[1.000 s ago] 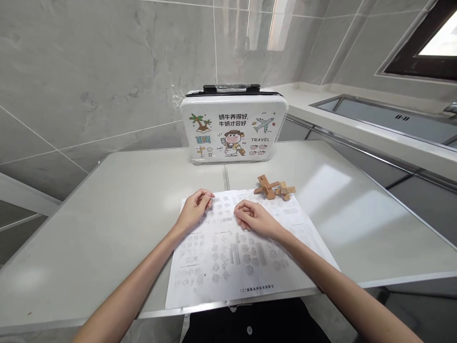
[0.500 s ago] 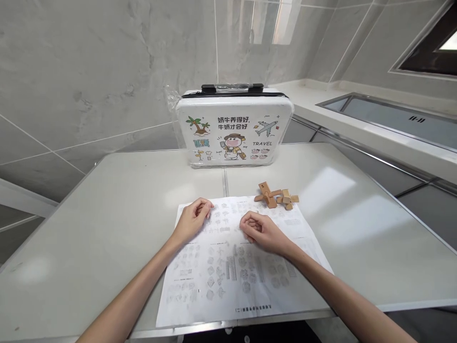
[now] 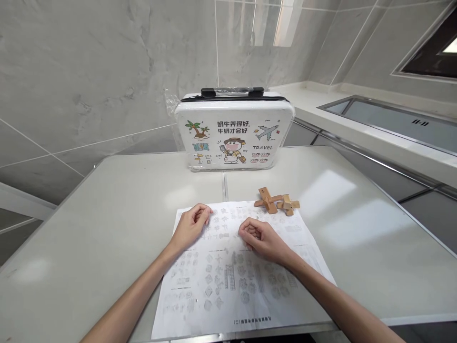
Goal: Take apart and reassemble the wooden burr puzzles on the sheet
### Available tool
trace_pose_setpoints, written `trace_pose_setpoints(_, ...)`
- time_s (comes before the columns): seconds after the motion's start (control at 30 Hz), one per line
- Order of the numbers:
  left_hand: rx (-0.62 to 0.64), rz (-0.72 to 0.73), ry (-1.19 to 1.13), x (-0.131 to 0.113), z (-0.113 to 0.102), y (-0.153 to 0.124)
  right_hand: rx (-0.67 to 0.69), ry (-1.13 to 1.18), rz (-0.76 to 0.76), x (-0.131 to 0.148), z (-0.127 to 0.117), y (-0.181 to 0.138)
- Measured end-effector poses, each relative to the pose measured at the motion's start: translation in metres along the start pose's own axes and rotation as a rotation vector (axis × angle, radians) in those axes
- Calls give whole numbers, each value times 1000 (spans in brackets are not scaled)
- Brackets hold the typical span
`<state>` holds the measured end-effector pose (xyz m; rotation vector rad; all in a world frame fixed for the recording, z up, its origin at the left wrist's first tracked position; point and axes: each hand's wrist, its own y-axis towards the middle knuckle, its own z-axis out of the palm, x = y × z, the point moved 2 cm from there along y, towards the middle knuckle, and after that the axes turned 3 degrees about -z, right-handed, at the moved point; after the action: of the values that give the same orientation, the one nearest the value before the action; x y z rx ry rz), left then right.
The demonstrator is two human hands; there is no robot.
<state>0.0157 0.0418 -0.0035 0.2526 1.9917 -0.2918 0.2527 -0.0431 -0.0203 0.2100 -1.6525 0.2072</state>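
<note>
A printed instruction sheet (image 3: pixel 232 281) with many small diagrams lies on the white table (image 3: pixel 107 224) in front of me. My left hand (image 3: pixel 191 226) rests on the sheet's upper left part with its fingers curled and nothing in it. My right hand (image 3: pixel 260 238) lies loosely closed on the sheet's middle, also holding nothing. A wooden interlocking puzzle (image 3: pixel 276 201) with loose blocks beside it sits at the sheet's far right corner, a short way beyond my right hand.
A small white case (image 3: pixel 233 133) with cartoon travel pictures and a black handle stands upright at the table's back against the tiled wall. A white counter with a glass cooktop (image 3: pixel 392 119) runs along the right. The table's near edge lies just under my forearms.
The view has tilted slightly, so the sheet and hands sit lower in the picture. Both hands stay curled on the sheet; the puzzle has not moved.
</note>
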Motion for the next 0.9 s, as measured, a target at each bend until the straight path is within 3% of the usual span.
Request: trace_pose_setpoints(0.9,3,-14,46,3,0,2,-33,33,-13,-1,-2,2)
